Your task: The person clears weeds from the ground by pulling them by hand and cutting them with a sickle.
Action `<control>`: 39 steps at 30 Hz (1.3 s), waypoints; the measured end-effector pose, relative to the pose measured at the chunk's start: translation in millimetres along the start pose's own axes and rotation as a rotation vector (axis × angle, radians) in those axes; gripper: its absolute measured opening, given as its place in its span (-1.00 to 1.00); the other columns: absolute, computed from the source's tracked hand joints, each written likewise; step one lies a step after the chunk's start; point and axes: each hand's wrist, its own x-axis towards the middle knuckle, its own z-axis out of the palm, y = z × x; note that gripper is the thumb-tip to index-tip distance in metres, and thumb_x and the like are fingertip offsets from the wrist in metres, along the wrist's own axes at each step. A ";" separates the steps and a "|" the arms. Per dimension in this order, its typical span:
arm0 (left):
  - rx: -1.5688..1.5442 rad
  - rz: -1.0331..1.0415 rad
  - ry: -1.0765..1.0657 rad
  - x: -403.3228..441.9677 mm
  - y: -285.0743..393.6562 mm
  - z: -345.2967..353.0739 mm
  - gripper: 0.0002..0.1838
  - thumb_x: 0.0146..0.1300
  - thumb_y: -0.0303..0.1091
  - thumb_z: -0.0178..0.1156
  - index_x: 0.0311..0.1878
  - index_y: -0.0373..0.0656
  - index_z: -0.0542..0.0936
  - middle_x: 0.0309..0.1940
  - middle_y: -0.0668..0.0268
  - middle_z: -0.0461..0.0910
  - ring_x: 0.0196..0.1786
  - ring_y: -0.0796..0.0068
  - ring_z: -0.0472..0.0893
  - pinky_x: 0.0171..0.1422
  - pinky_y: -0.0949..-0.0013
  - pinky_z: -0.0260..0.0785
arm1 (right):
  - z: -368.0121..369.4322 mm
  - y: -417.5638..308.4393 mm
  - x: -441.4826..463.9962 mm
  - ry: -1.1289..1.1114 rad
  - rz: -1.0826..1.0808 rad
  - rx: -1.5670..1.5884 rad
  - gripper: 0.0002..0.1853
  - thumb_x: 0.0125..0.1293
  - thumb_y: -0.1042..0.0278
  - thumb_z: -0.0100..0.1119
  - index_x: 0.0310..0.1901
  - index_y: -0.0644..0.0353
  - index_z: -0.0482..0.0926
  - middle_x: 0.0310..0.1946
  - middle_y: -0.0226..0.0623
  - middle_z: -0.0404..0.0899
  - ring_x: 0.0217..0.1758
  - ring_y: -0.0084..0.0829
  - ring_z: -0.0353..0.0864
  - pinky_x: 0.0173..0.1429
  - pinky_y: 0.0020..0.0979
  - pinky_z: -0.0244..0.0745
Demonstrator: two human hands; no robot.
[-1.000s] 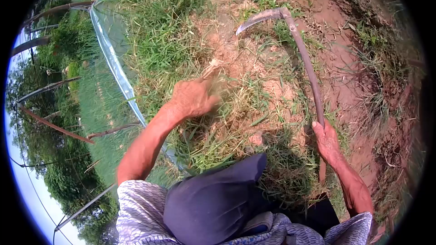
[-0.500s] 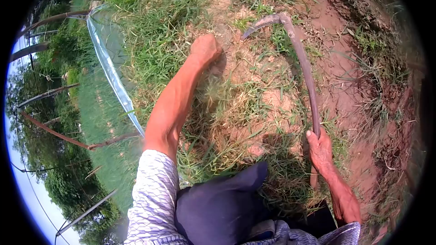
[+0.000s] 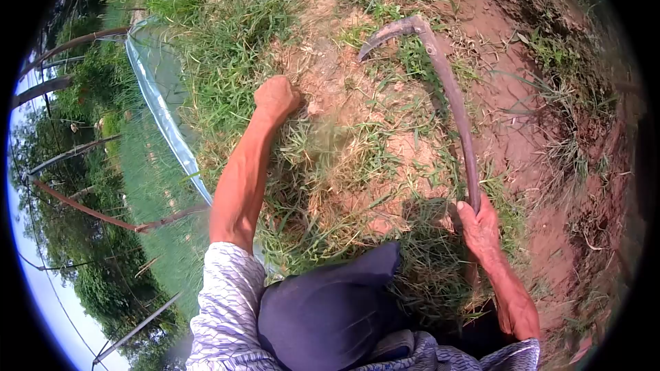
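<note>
My left hand (image 3: 276, 97) is closed, low over the soil beside green grass; its fingers curl under, and what they hold, if anything, is hidden. In my right hand (image 3: 480, 225) is the wooden handle of a sickle (image 3: 454, 103), gripped near its lower part. The sickle's curved blade points left, above bare soil and short weeds. Loose cut grass (image 3: 330, 165) lies between my two hands, partly blurred.
A strip of clear plastic sheet (image 3: 159, 110) runs along the left, beside a green crop bed (image 3: 155, 192). Wooden poles (image 3: 82, 206) stand beyond it. Reddish muddy ground (image 3: 512, 124) lies to the right. My knee in dark cloth is at the bottom.
My left hand first moved up and away, closing from a looser shape, then shifted a little left and down. The right hand has stayed on the sickle, which moved slightly left.
</note>
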 end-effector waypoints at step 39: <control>0.114 0.146 0.078 -57.3 -68.0 1.8 -0.81 0.11 -0.34 0.10 -0.43 -0.30 0.56 -0.63 0.03 0.57 -0.51 0.07 0.64 -0.39 0.10 0.47 | -18.0 6.0 34.0 -0.380 -0.057 -0.600 -0.56 0.39 0.11 0.00 -0.01 0.43 0.37 -0.45 0.12 0.56 -0.36 -0.08 0.64 -0.26 -0.15 0.52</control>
